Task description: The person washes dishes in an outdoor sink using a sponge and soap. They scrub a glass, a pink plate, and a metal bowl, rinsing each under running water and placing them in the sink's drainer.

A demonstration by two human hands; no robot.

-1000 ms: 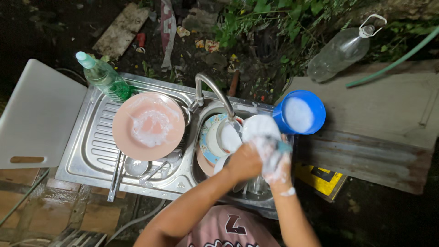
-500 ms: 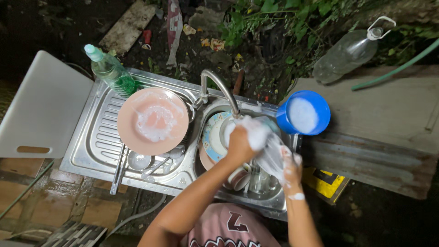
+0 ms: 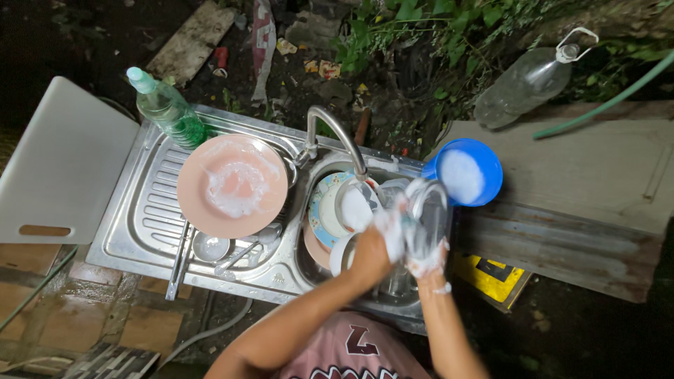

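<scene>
The head camera looks straight down at a metal sink point(image 3: 133, 231) outdoors in the dark. Both hands are over the sink bowl, on its right side.

The right hand point(image 3: 427, 263) is closed around a clear glass point(image 3: 427, 219). It grips the lower end, likely so the glass stays still while it gets rubbed. The left hand point(image 3: 371, 256) is closed too, and it presses a soapy white sponge point(image 3: 390, 228) against the side of the glass. Both hands are covered in foam. The glass is blurry, so its exact lean is hard to tell. Its long side seems to run away from the person, toward the blue bowl point(image 3: 465, 170), with the open mouth at the far end.

The blue bowl sits just beside the sink on a wooden board point(image 3: 583, 182) and is full of white suds, close enough for dipping the sponge. Under the curved tap point(image 3: 337, 137), plates and a cup point(image 3: 342, 210) are piled in the sink bowl. A pink plate point(image 3: 232, 186) with foam on it lies flat on the ribbed draining side, over some spoons point(image 3: 214, 249). A green soap bottle point(image 3: 168, 109) stands at the far corner. A white cutting board point(image 3: 60, 165) rests at the left. A clear plastic bottle point(image 3: 523, 84) lies near the plants.
</scene>
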